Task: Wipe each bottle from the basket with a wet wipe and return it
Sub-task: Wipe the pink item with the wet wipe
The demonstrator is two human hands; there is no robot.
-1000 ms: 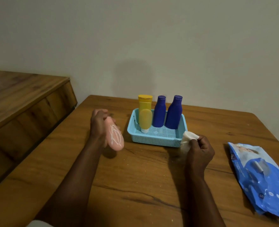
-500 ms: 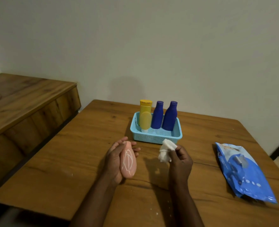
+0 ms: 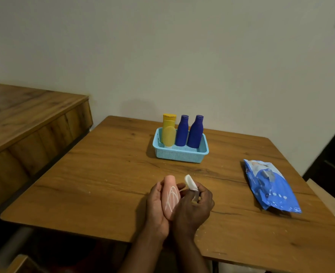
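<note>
My left hand (image 3: 155, 208) cradles a pink bottle (image 3: 169, 196) with white line art, held lengthwise above the table's near half. Beside it on the right, my right hand (image 3: 195, 206) pinches a folded white wet wipe (image 3: 190, 183) and lies against the bottle's right side. Farther back stands a light blue basket (image 3: 179, 155). It holds a yellow bottle (image 3: 169, 133) and two dark blue bottles (image 3: 182, 131) (image 3: 195, 132), all upright.
A blue wet-wipe pack (image 3: 270, 185) lies on the wooden table (image 3: 103, 174) to the right. A wooden cabinet (image 3: 24, 123) stands along the left, with a gap between it and the table. The wall is right behind the table.
Both hands have drawn back from the basket toward the table's near edge. The right hand with the wipe has closed in onto the pink bottle.
</note>
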